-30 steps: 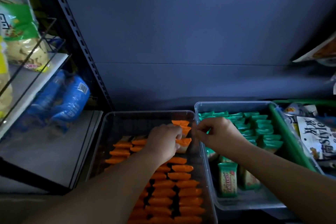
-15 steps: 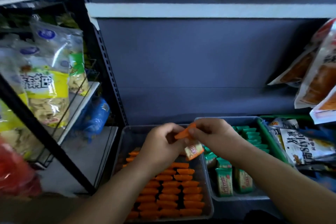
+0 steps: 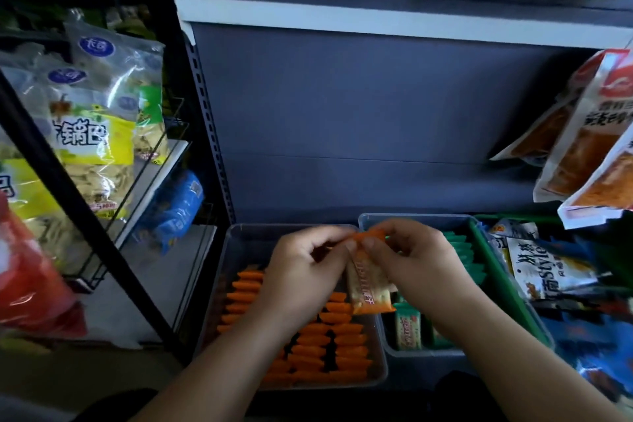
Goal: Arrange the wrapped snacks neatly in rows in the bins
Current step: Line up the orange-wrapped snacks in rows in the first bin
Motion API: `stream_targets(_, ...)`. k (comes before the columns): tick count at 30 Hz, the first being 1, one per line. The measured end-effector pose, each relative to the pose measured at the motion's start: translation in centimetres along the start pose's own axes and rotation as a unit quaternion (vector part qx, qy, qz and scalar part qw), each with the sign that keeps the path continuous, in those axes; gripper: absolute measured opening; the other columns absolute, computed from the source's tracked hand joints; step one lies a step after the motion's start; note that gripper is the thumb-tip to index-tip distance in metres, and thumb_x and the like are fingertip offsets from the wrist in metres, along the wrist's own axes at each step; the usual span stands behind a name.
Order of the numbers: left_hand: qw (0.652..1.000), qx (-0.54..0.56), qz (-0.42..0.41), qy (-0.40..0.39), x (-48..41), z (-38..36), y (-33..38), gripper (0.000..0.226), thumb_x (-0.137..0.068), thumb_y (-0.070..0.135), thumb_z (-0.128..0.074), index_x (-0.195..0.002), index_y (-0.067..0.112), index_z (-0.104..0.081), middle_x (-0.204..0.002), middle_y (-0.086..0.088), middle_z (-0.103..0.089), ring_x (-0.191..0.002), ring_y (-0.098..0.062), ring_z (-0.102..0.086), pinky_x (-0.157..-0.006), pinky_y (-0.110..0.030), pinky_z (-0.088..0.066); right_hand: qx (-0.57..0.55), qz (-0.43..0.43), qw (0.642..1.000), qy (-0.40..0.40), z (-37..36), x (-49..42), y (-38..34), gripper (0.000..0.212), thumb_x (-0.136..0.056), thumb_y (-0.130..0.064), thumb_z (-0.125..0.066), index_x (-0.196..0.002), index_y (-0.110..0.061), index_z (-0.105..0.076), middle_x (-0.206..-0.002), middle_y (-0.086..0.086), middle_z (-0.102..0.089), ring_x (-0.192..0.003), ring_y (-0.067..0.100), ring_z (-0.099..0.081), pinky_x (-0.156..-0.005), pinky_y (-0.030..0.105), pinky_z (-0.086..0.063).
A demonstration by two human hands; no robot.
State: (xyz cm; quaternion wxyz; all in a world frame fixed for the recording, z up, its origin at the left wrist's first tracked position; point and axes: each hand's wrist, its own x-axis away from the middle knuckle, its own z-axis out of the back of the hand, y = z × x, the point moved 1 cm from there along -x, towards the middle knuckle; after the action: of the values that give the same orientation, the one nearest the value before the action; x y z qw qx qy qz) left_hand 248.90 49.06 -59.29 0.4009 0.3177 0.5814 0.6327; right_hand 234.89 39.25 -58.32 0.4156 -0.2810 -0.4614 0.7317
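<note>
Note: I am seeing the left hand (image 3: 301, 270) and right hand (image 3: 411, 260) raised above the back right corner of the orange bin (image 3: 250, 243). A second ago both were working low among loose packets there. Both hands are now pinching the top crimp of one orange snack (image 3: 369, 288), fingers curled on it. The packet is hanging upright over the orange bin's right wall.

Judgement: a stray is coming out and is being squared up for reseating. The orange rows (image 3: 329, 339) are filling the front of the orange bin tidily and its back strip is lying bare, so this bin is looking well along.

Around: the green bin (image 3: 442, 217) is sitting just right of the orange bin. Green snacks (image 3: 459, 250) are standing in rows at its back, and flat green packets (image 3: 407, 325) are lying loose at its front. Big snack bags (image 3: 548, 270) are crowding in further right of the orange bin, and blue packs (image 3: 174, 212) are lying on a shelf to its left. My forearms are hiding part of the orange rows.
</note>
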Motion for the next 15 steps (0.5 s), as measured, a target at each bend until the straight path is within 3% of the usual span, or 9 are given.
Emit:
stream_targets(3, 0.998, 0.015, 0.049, -0.044, -0.7, -0.2, -0.3, 0.028, -0.092, 0.015, -0.077, -0.113, 0.032, -0.07, -0.097, 0.01, -0.076, -0.088, 0.001, -0.072, -0.069, -0.014, -0.055, -0.036, -0.013, 0.999, 0.027, 0.3, -1.8, 0.7, 0.013, -0.094, -0.026, -0.072, -0.087, -0.036, -0.073, -0.082, 0.0, -0.076, -0.079, 0.026, -0.074, -0.075, 0.052, -0.063)
stream_targets(6, 0.988, -0.019, 0.082, -0.127, -0.8, -0.7, -1.3, 0.034, -0.087, 0.012, -0.081, -0.115, 0.029, -0.071, -0.1, 0.005, -0.077, -0.09, -0.005, -0.073, -0.08, -0.023, -0.06, -0.085, -0.037, 0.995, 0.035, 1.1, -3.5, 1.6, 0.007, -0.097, -0.03, -0.069, -0.095, -0.024, -0.071, -0.089, 0.004, -0.078, -0.082, 0.026, -0.076, -0.071, 0.053, -0.064)
stream_targets(10, 0.988, -0.021, 0.088, -0.127, -1.4, -0.9, -2.7, 0.029, -0.088, 0.015, -0.081, -0.111, 0.031, -0.074, -0.101, 0.004, -0.077, -0.094, -0.017, -0.073, -0.086, -0.038, -0.062, -0.129, -0.066, 0.989, -0.001, 1.8, -4.1, 2.3, 0.01, -0.1, -0.024, -0.065, -0.104, -0.014, -0.066, -0.09, 0.009, -0.078, -0.073, 0.022, -0.076, -0.056, 0.033, -0.058)
stream_targets(12, 0.987, 0.018, 0.1, -0.128, -1.7, -1.0, -2.7, 0.022, -0.091, 0.017, -0.078, -0.11, 0.026, -0.075, -0.101, 0.001, -0.078, -0.092, -0.013, -0.074, -0.084, -0.031, -0.062, -0.14, -0.063, 0.988, -0.016, 1.8, -4.3, 2.5, 0.011, -0.099, -0.021, -0.066, -0.106, -0.013, -0.065, -0.091, 0.01, -0.078, -0.076, 0.026, -0.077, -0.058, 0.036, -0.06)
stream_targets(15, 0.988, 0.031, 0.104, -0.105, -2.2, -1.0, -2.8, 0.013, -0.096, 0.02, -0.073, -0.108, 0.021, -0.075, -0.095, -0.014, -0.075, -0.074, -0.012, -0.068, -0.069, -0.026, -0.057, -0.139, -0.042, 0.989, -0.041, 1.9, -4.5, 2.3, 0.013, -0.099, -0.019, -0.066, -0.108, -0.01, -0.064, -0.093, 0.011, -0.078, -0.084, 0.031, -0.077, -0.072, 0.048, -0.064)
